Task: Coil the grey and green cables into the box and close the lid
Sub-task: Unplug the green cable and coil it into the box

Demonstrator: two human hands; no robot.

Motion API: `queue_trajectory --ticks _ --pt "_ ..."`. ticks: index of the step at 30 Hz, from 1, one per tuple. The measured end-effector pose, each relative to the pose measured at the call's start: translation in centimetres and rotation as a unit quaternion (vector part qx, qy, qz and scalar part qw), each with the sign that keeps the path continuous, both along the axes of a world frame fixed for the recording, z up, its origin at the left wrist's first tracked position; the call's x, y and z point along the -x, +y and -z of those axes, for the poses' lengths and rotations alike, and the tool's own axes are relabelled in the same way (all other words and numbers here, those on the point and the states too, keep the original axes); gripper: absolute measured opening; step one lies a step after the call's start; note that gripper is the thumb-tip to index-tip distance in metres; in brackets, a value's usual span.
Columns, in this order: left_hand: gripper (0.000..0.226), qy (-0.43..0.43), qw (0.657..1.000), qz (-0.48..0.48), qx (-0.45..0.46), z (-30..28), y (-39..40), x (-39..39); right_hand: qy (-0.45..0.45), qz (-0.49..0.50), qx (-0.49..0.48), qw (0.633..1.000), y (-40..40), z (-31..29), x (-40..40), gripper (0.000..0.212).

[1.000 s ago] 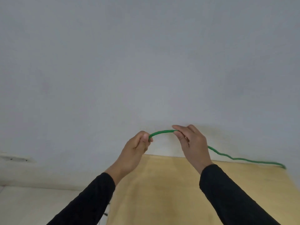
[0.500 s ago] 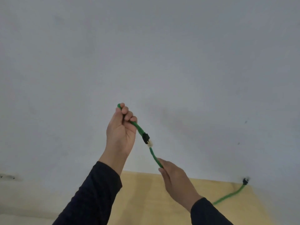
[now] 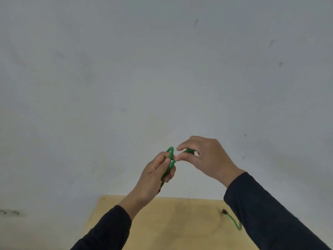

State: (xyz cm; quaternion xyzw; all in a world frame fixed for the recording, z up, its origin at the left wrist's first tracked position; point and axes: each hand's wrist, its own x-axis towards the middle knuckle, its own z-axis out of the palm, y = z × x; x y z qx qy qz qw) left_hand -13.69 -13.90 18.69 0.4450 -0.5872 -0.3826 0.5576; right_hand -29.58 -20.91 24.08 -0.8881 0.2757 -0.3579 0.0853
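Above the table (image 3: 180, 222) — left hand (image 3: 153, 179) and right hand (image 3: 207, 159), each grip pinching the green cable (image 3: 171, 164).

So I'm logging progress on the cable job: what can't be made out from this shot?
- Box, lid and grey cable: none shows in the head view.
- Green cable: its middle run is hidden behind the right hand and right sleeve; how many loops the left hand holds is unclear.
- Dark connector on the wooden table: too small to identify.
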Motion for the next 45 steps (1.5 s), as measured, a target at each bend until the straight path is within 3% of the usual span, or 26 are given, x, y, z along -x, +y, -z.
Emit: queue_trajectory --ticks 6,11,14,18,20,23,25,28,30,32,34,38,45 --pt "0.036 0.164 0.979 0.112 -0.036 -1.3 1.6 0.7 -0.147 -0.013 -0.14 0.979 -0.2 -2.4 0.3 0.017" --pt "0.038 0.421 0.889 0.175 -0.046 -4.4 2.0 0.4 -0.231 0.001 -0.174 0.957 0.1 -0.7 -1.3 0.017" --pt "0.038 0.492 0.851 0.185 -0.006 -6.1 1.4 -0.5 -0.218 0.008 -0.184 0.959 1.2 1.2 -2.8 0.025" --pt "0.037 0.537 0.827 0.153 0.063 -7.9 0.4 -2.2 -0.108 0.013 -0.21 0.972 3.0 4.1 -5.2 0.028" --pt "0.035 0.532 0.833 0.125 0.085 -8.5 -0.1 -3.3 -0.05 0.014 -0.228 0.972 3.8 5.1 -5.7 0.032" --pt "0.032 0.47 0.877 0.033 0.097 -8.6 -0.9 -4.8 0.054 -0.001 -0.18 0.982 5.5 5.1 -5.9 0.035" --pt "0.03 0.365 0.925 -0.055 0.089 -7.8 -1.4 -5.3 0.105 -0.019 -0.145 0.984 6.8 4.3 -6.0 0.03" --pt "0.03 0.113 0.979 -0.153 0.077 -5.5 -1.3 -4.9 0.161 -0.023 -0.087 0.983 7.6 2.3 -5.8 0.023" --pt "0.029 -0.005 0.988 -0.142 0.064 -3.9 -0.7 -4.4 0.177 -0.022 -0.052 0.983 7.3 0.5 -5.3 0.023" --pt "0.029 -0.062 0.993 -0.086 0.042 -2.8 0.2 -3.5 0.174 -0.02 -0.04 0.984 6.6 -1.5 -4.4 0.021" --pt "0.032 -0.076 0.997 -0.033 0.008 -2.3 1.2 -2.4 0.131 -0.03 -0.075 0.988 5.8 -3.1 -3.4 0.015" --pt "0.037 0.0 0.997 0.068 -0.041 -2.0 2.4 -0.9 0.023 -0.041 -0.183 0.982 4.2 -4.7 -1.2 0.012" --pt "0.051 0.136 0.982 0.126 -0.039 -3.2 2.4 -0.3 -0.101 -0.102 -0.266 0.953 2.8 -3.0 -0.4 0.022"
